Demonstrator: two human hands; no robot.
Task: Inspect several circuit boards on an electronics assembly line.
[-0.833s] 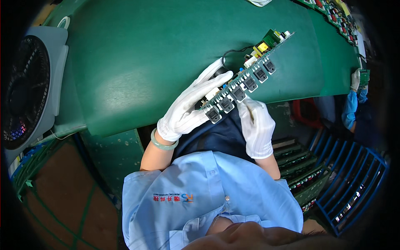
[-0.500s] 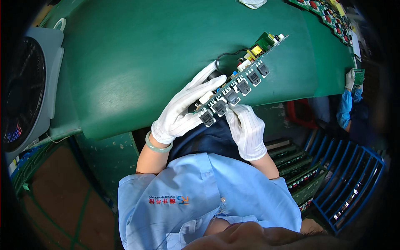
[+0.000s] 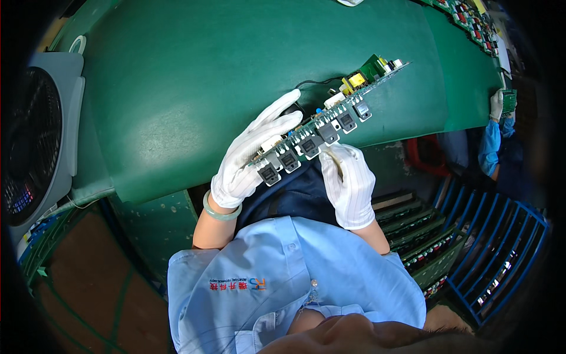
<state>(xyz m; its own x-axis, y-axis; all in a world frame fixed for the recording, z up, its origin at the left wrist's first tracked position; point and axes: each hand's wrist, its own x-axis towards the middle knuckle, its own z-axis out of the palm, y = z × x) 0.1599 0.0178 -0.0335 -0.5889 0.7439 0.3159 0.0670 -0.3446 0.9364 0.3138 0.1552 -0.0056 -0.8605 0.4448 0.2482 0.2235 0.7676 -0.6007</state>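
A long green circuit board [image 3: 337, 113] is held on edge, slanting up to the right. A row of black sockets [image 3: 308, 147] lines its near side; yellow, blue and white parts and a black wire [image 3: 319, 81] show on its far side. My left hand [image 3: 239, 159], in a white glove, is closed around the board's left part, fingers behind it and thumb hidden by the sockets. My right hand [image 3: 350, 187], gloved too, is curled with its fingertips close under the middle sockets. Whatever those fingers pinch is hidden.
A green mat covers the table [image 3: 194, 76]. A grey fan [image 3: 44, 130] stands at the left. More circuit boards [image 3: 469, 23] lie far right. Near right are a blue rack [image 3: 495, 253] and rows of boards [image 3: 421, 242]. A co-worker's gloved hand [image 3: 496, 105] holds a small board.
The circuit board has shifted left and slightly down, with my left hand moving along with it. My right hand stays nearly in place, its fingers now beneath sockets farther along the row.
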